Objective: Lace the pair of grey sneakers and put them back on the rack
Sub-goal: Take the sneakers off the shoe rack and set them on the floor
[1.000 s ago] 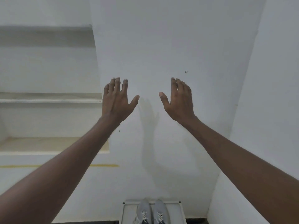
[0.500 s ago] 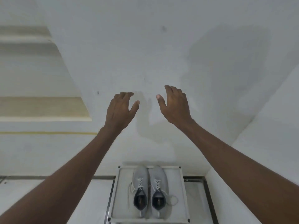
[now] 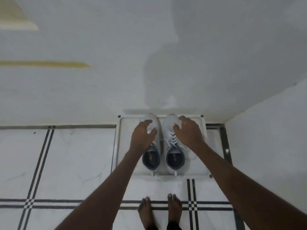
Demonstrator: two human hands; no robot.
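Grey sneakers sit side by side on the white rack (image 3: 201, 165), toes toward the wall: left sneaker (image 3: 152, 161), right sneaker (image 3: 174, 159). Left hand (image 3: 142, 136) over the left toe box, fingers curled, loosely spread. Right hand (image 3: 188, 131) likewise over the right one. Contact: can't tell. Bare feet (image 3: 173, 208) on tiled floor (image 3: 66, 163) just in front of the rack.

grey sneakers (image 3: 163, 143), white rack (image 3: 127, 123), black-striped floor (image 3: 66, 163)
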